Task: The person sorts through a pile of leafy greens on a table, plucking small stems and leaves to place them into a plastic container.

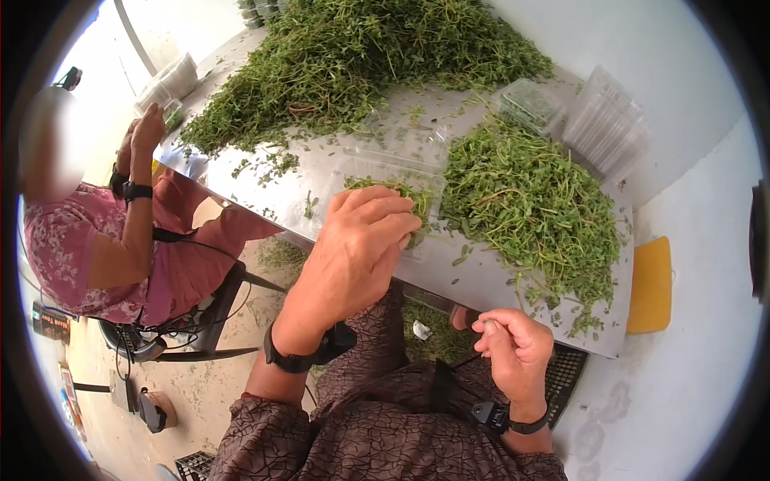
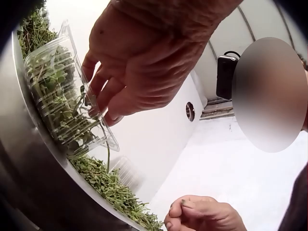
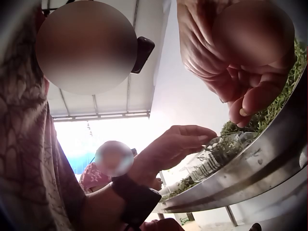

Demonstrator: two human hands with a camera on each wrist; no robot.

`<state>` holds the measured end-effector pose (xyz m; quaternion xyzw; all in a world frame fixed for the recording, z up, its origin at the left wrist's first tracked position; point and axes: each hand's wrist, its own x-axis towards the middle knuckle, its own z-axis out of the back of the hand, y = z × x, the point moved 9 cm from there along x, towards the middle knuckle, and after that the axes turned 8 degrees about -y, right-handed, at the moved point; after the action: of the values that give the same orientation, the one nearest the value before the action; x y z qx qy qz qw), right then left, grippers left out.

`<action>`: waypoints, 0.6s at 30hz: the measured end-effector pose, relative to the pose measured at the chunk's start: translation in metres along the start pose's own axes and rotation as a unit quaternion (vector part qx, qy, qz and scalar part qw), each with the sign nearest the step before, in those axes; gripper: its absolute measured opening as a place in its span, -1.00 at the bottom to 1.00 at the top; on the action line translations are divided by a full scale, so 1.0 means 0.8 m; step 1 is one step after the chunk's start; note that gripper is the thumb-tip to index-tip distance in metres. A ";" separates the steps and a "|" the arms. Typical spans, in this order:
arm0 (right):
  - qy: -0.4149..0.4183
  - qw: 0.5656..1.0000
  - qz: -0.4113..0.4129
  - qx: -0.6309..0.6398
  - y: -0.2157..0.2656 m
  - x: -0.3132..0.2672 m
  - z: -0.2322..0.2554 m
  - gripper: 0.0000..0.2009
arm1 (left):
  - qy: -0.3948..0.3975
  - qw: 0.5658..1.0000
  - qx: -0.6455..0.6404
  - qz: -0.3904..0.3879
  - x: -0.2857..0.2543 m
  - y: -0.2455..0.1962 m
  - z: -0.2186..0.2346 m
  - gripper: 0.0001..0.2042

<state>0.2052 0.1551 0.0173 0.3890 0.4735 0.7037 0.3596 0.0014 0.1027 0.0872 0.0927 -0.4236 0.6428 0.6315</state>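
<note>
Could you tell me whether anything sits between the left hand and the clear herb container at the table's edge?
Nothing visible does. The left hand already has its fingertips on the herbs in the open clear container; its lid is folded back, out of the way.

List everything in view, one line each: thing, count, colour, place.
Table: one, shiny metal, centre.
Herb piles: two, green; the big one at the far end, the smaller one near the right edge.
Open box: one, clear plastic, part filled with herbs, under the left hand.
Empty boxes: one stack, clear, at the far right of the table; more at the far left, count unclear.
Board: one, yellow, right of the table.
Crate: one, black, on the floor under the table edge.
Second person: one, pink clothes, seated at left.
Left hand: fingers pressing herbs into the open box.
Right hand: below the table edge, fingertips pinched together.
</note>
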 end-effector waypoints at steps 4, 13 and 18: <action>-0.001 1.000 -0.005 0.005 -0.004 -0.001 0.001 -0.92 | -0.006 0.999 0.033 -0.003 0.003 0.001 -0.004 -0.81; -0.002 1.000 -0.009 0.010 -0.011 -0.003 0.003 -0.91 | 0.083 0.995 0.052 -0.011 0.000 0.003 -0.030 -0.80; 0.009 1.000 0.002 -0.003 -0.006 -0.003 0.000 -0.87 | 0.092 0.995 0.026 -0.003 -0.002 0.005 -0.032 -0.72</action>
<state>0.2068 0.1546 0.0119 0.3823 0.4736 0.7093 0.3556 0.0084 0.1192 0.0686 0.0506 -0.3469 0.6576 0.6669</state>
